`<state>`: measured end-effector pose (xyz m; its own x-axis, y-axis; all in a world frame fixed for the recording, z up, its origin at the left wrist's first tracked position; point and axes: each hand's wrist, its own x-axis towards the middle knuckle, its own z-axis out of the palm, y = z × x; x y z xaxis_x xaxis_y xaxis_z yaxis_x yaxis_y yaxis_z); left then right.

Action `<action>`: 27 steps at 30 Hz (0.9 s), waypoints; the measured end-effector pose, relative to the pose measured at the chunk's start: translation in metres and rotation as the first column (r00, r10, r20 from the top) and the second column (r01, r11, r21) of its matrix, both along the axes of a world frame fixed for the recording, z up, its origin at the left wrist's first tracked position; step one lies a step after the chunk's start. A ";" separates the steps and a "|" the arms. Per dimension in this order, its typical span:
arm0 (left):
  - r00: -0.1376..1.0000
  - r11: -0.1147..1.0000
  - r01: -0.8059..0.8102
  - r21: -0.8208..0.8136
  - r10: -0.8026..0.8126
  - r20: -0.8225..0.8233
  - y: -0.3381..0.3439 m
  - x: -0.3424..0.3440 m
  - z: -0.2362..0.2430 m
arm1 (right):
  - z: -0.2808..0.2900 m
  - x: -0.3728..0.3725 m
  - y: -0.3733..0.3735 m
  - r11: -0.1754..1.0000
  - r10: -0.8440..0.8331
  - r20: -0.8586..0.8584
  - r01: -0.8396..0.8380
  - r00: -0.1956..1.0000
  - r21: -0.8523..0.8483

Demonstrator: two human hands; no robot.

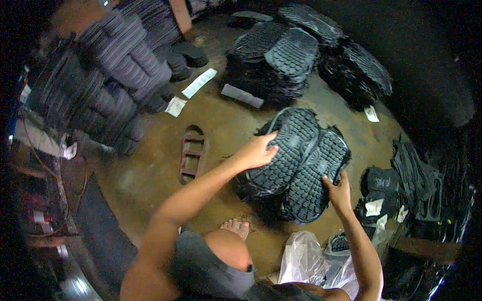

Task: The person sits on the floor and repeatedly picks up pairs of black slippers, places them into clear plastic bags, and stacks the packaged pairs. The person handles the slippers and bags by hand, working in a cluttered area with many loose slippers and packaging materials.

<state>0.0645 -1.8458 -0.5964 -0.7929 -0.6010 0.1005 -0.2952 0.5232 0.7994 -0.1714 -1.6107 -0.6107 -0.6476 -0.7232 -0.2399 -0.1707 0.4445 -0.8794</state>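
Note:
In front of me a stack of black rubber shoe soles point(288, 155) lies with the treaded faces up, in two side-by-side piles with ragged edges. My left hand point(259, 151) grips the left edge of the stack, its thumb side over the top sole. At the lower right edge, my right hand point(339, 190) holds the right-hand top sole point(315, 183) between thumb and fingers. How many soles each hand grips is hidden. Left of the stack, a sole-shaped frame point(192, 154) with open slots lies on the floor.
More stacked black soles point(291, 50) stand at the far side, with grey sole-shaped stacks point(125, 55) at the far left. A grey strip point(242, 96) and a white paper strip point(200, 83) lie between them. Clear plastic bags point(304, 258) and dark bundles point(381, 183) sit at my right.

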 end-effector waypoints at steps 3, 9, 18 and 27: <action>0.917 0.991 -0.084 -0.108 0.119 0.382 0.012 -0.002 0.014 | 0.013 -0.008 -0.002 0.949 0.093 -0.181 -0.033 0.979 0.313; 0.978 0.966 -0.128 -0.224 0.160 0.132 0.033 -0.010 0.010 | 0.015 -0.012 -0.004 0.913 0.209 -0.211 -0.113 0.955 0.392; 0.979 0.921 -0.173 -0.349 0.200 0.044 0.039 -0.011 -0.014 | 0.002 -0.006 0.003 0.994 0.072 -0.068 -0.065 0.995 0.091; 0.977 0.930 -0.165 -0.329 0.201 0.078 0.037 -0.011 -0.010 | -0.003 -0.009 0.003 0.999 0.039 0.060 -0.040 0.997 0.009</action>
<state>0.0535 -1.8086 -0.6063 -0.6890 -0.6871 0.2308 -0.4852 0.6737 0.5574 -0.1805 -1.6076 -0.6138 -0.6028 -0.7452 -0.2850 -0.1353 0.4475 -0.8840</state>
